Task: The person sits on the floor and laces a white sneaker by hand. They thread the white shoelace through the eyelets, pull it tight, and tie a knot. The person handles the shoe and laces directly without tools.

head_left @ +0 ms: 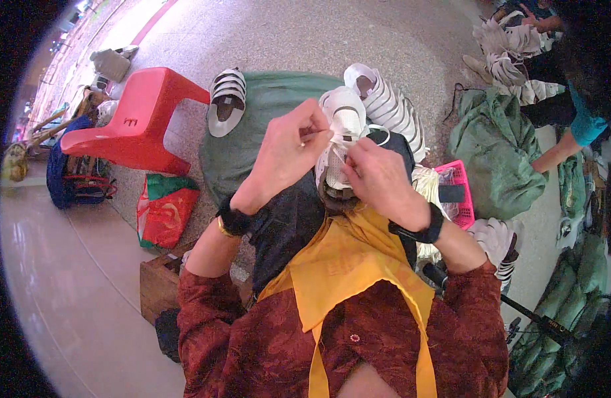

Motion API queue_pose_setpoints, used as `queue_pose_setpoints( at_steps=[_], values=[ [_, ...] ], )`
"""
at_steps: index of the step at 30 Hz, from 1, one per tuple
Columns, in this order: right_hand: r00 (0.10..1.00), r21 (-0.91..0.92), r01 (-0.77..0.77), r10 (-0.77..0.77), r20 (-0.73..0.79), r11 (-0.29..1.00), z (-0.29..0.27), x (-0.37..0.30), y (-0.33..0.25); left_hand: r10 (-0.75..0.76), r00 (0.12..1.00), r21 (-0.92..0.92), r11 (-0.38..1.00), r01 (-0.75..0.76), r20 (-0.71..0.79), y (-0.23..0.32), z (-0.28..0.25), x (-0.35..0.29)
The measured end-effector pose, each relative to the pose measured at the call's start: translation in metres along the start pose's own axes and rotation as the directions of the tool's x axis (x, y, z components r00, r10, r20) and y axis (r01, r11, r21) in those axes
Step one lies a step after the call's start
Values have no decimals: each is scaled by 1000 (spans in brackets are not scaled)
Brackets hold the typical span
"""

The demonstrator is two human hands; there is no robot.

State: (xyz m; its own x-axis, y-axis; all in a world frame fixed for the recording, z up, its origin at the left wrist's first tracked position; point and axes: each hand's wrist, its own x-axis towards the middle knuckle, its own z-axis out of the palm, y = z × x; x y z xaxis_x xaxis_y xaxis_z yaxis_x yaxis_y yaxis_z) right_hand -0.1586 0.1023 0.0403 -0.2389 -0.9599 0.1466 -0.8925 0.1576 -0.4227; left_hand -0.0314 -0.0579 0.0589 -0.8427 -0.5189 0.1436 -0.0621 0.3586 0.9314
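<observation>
Stitching looks mid-way: left hand pinches a needle at frame centre, right hand grips the white shoe upper; finished uppers lie above, more remain upper right.

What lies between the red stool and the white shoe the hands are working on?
In the head view, between the red stool and the held white shoe lies a striped shoe on a green sack, plus the left hand.
</observation>
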Motion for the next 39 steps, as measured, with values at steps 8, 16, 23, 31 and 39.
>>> queue_pose_setpoints(
  at_steps=[8, 16, 23, 31, 39],
  values=[
    [958, 387, -243, 157, 240, 890, -66, -63, 43, -178, 980, 57, 983, 173, 86, -35, -35, -54],
    [833, 488, -525, 303, 464, 697, -91, -155, 102, -318, 938, -148, 930, 337, 136, -38, -72, -82],
    [504, 308, -857, 548, 668, 413, -97, -236, 162, -118, 988, 197, 976, 97, 98, -46, -36, -65],
    [724, 373, -689, 560, 403, 621, -46, -211, 151, -251, 967, -242, 942, 233, -44, -55, 23, -5],
    [826, 802, -469, 504, 251, 369, -30, -95, 62, -250, 955, -59, 963, 262, 159, -45, 1, -7]
  ],
)
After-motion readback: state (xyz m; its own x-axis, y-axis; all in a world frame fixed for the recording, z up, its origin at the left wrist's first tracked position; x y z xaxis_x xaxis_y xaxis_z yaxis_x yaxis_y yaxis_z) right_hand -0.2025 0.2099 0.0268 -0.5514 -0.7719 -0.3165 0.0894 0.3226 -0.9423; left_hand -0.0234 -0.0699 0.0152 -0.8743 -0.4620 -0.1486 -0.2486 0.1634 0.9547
